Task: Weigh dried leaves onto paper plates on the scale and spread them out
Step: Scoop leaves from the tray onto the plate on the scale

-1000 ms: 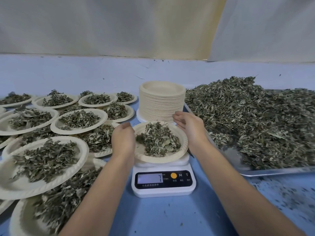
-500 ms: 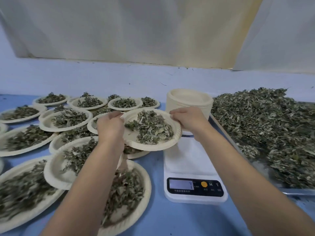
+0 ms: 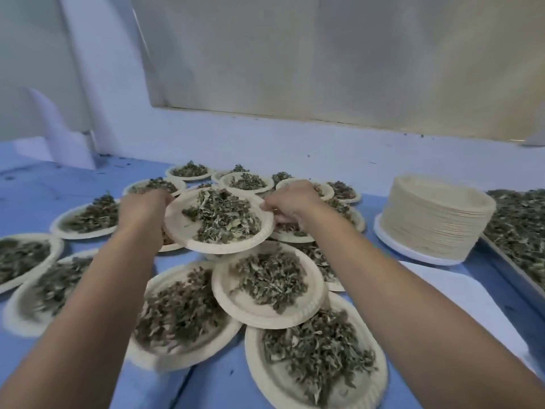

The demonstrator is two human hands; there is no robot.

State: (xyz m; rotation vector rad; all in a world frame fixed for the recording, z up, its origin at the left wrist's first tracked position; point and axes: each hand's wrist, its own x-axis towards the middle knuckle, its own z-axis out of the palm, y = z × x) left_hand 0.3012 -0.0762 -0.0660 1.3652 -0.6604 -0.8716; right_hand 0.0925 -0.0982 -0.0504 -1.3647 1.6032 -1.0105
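One plate (image 3: 180, 231) between left hand (image 3: 144, 208) and right hand (image 3: 290, 202), farther from scale (image 3: 460, 296).

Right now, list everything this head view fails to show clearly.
- Head view, the scale: only its white top shows; the display is out of sight, behind the right forearm or past the frame edge.
- The leaf tray: cut off by the right edge.
- The left hand and right hand: the fingers beneath the held plate are hidden by its rim.
- The nearest left plates: blurred by motion.
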